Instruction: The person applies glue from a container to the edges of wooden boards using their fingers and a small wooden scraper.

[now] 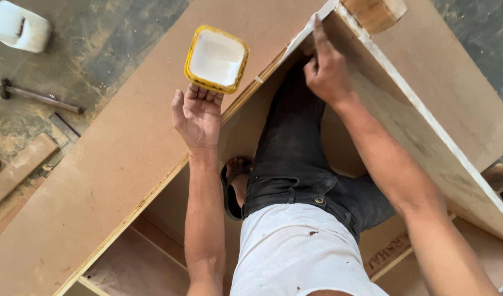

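— Nearest to us was our own white, paint-flecked shirt [295,252], and below it the black trousers [295,142] with one foot in a dark sandal [232,183] on the floor inside the frame.

— And the biggest thing around us?

— We stood between two large brown plywood panels: a wide flat board [114,159] on our left and a tilted board with a pale edge [427,126] on our right, meeting at the corner ahead of us.

— What were our hands doing?

— Our right hand [328,71] was up at that corner, index finger stretched along the pale edge strip, the other fingers curled together against the panel. Our left hand [198,112] held nothing; its fingers lay loosely together with the thumb apart, their tips touching the near side of the square yellow tub of white glue [217,58], which sat on the flat board close to its edge.

— Anything smaller?

— Out on the dusty floor to the left, a white plastic jug [18,26] and a hammer [37,96].
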